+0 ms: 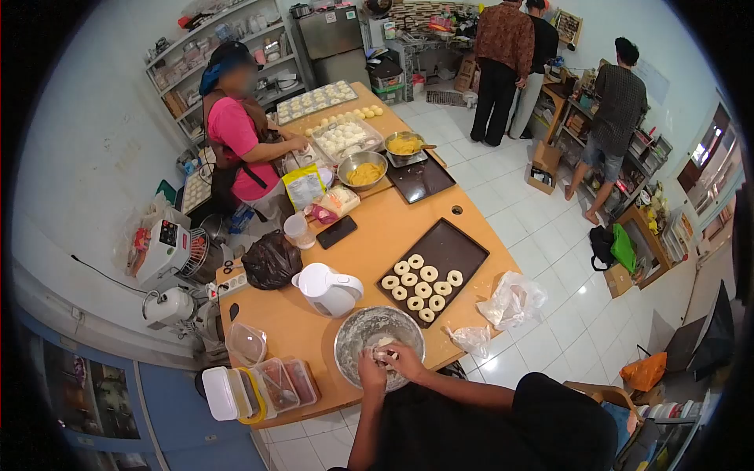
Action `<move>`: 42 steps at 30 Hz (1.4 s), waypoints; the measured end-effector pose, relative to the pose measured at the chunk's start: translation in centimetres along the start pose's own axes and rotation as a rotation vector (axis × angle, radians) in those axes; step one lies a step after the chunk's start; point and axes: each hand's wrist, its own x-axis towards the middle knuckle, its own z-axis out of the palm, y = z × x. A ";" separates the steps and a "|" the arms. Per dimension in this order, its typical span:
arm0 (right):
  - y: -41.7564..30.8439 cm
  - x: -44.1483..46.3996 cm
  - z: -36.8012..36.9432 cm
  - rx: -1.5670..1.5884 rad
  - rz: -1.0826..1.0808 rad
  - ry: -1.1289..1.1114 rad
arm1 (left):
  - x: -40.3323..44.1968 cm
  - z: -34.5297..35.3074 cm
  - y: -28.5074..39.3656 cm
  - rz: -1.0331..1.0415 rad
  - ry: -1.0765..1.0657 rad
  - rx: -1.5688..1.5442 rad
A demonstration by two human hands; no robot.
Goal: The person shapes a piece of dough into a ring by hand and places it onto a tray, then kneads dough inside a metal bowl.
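Note:
Both my hands meet over a large metal mixing bowl (355, 331) whose inside is smeared with flour and dough. My left hand (372, 370) and my right hand (406, 363) have their fingers closed around a small pale piece of dough (384, 355), partly hidden by the fingers. Beyond the bowl and to the right, a dark baking tray (459, 250) carries several ring-shaped doughs (422, 290) on its near part. A white electric kettle (326, 289) stands just behind the bowl on the left.
Plastic containers (275, 385) line the table's left edge; a black plastic bag (272, 261) and a phone (338, 233) lie farther back. Crumpled clear bags (512, 300) are at right. Across the table, a person in pink (239, 129) works near metal bowls (363, 169). Other people stand behind.

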 end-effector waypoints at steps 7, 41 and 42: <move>-0.2 -0.1 -0.4 0.088 -0.001 0.043 | 0.1 -0.5 1.3 -0.036 -0.066 -0.071; 0.6 -0.8 0.9 0.174 0.032 0.126 | -0.6 -1.5 1.7 -0.266 -0.203 -0.283; 1.9 -1.1 1.2 0.267 0.083 0.100 | -0.7 -0.9 0.9 -0.236 -0.168 -0.264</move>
